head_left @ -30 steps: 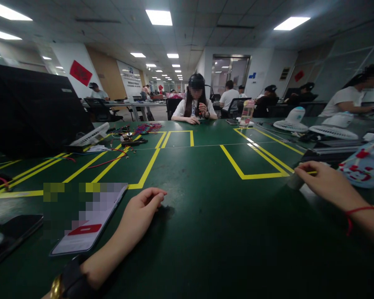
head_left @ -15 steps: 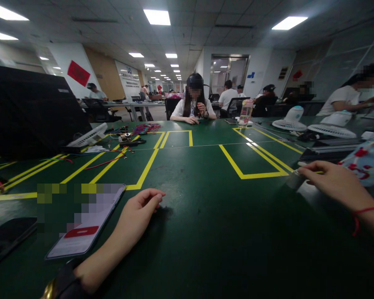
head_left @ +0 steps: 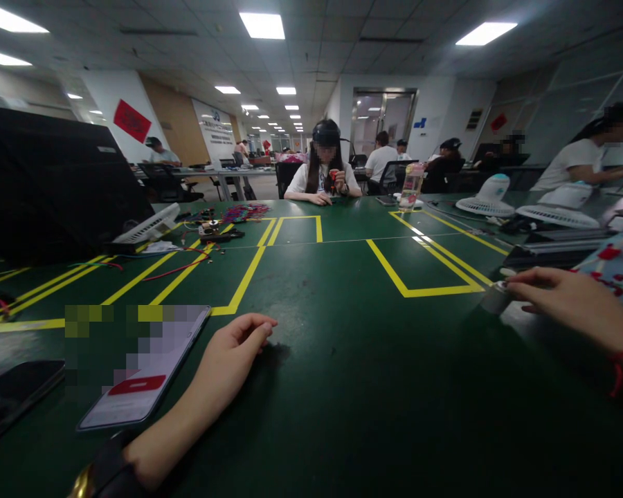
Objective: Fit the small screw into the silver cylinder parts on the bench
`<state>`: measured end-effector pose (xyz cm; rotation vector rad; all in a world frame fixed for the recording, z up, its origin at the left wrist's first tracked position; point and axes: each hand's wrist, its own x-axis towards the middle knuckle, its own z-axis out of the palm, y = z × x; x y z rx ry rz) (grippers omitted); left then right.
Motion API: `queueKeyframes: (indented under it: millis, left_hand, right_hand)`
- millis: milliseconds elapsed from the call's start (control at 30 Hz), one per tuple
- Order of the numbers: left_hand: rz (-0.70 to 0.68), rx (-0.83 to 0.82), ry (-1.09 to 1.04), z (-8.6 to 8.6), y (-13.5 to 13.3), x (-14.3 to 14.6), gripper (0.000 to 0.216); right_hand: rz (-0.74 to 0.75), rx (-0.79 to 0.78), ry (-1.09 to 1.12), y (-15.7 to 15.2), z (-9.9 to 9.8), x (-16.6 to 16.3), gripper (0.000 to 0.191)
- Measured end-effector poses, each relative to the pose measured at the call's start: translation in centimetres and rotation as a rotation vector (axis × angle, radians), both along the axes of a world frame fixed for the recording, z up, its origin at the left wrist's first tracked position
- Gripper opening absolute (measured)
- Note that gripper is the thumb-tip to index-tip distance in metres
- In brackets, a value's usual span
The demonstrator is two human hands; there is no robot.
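My left hand point(head_left: 239, 349) rests on the green table point(head_left: 342, 387), with its fingers curled together and the thumb along them; nothing shows in it. Just left of that forearm lies a phone point(head_left: 145, 398), its lit screen facing up and partly pixelated. Far to the right, the pinched fingers of my right hand point(head_left: 565, 297) are at the top of a small grey cylinder point(head_left: 495, 299). A small whitish round piece point(head_left: 507, 272) shows above the fingertips; whether it is joined to the cylinder I cannot tell.
Yellow tape point(head_left: 436, 292) marks the table. Fans point(head_left: 485, 197), a bottle point(head_left: 411, 187) and a flowered cloth-like item point(head_left: 610, 266) lie to the right. A black monitor point(head_left: 57, 187), wires point(head_left: 244, 212) and a dark device point(head_left: 15, 398) are on the left. A person point(head_left: 323, 173) sits opposite.
My right hand has moved slightly to the right, and the grey cylinder and whitish piece show more plainly. My left hand stays put. The person opposite now shows something red in a raised hand.
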<state>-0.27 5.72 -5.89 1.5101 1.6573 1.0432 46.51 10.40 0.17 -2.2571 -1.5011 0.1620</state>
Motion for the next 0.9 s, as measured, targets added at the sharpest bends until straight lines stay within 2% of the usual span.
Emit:
queueKeyframes:
  millis: [100, 167, 267, 367, 433, 533, 600, 667, 800, 900]
  left_hand:
    - [0.0, 0.002, -0.023, 0.0, 0.0, 0.1, 0.033]
    - [-0.003, 0.009, -0.033, 0.0, 0.0, 0.1, 0.033]
    - [-0.006, 0.008, -0.026, 0.1, 0.0, 0.1, 0.032]
    - [-0.009, 0.005, -0.011, 0.0, 0.0, 0.0, 0.033]
    - [-0.003, 0.01, -0.013, 0.0, 0.0, 0.0, 0.033]
    - [0.012, 0.022, -0.029, -0.2, 0.1, 0.1, 0.033]
    - [0.011, 0.027, -0.03, -0.2, 0.1, 0.1, 0.033]
    - [0.002, 0.022, -0.025, -0.3, 0.1, 0.1, 0.033]
    - [-0.004, 0.03, -0.008, -0.4, 0.2, 0.0, 0.032]
    - [-0.006, 0.034, 0.024, -0.4, 0.2, 0.0, 0.032]
  right_hand:
    - [-0.042, 0.013, 0.028, 0.3, -0.3, 0.5, 0.043]
    - [-0.045, -0.003, 0.15, 0.7, -0.9, 1.3, 0.042]
    - [-0.007, -0.006, 0.378, 1.2, -1.7, 2.4, 0.04]
    - [0.057, 0.006, 0.483, 1.2, -1.7, 2.8, 0.05]
    - [0.084, 0.001, 0.325, 1.0, -1.3, 2.7, 0.053]
    - [0.08, -0.006, -0.061, 0.8, -0.9, 2.5, 0.048]
    - [0.122, -0.005, -0.145, 0.8, -1.2, 2.4, 0.049]
    - [0.171, 0.014, -0.124, 0.8, -1.6, 2.1, 0.05]
    - [0.2, 0.145, -0.073, 0.3, -2.2, -0.5, 0.045]
    - [0.336, 0.276, 0.172, -1.5, -2.1, -5.7, 0.046]
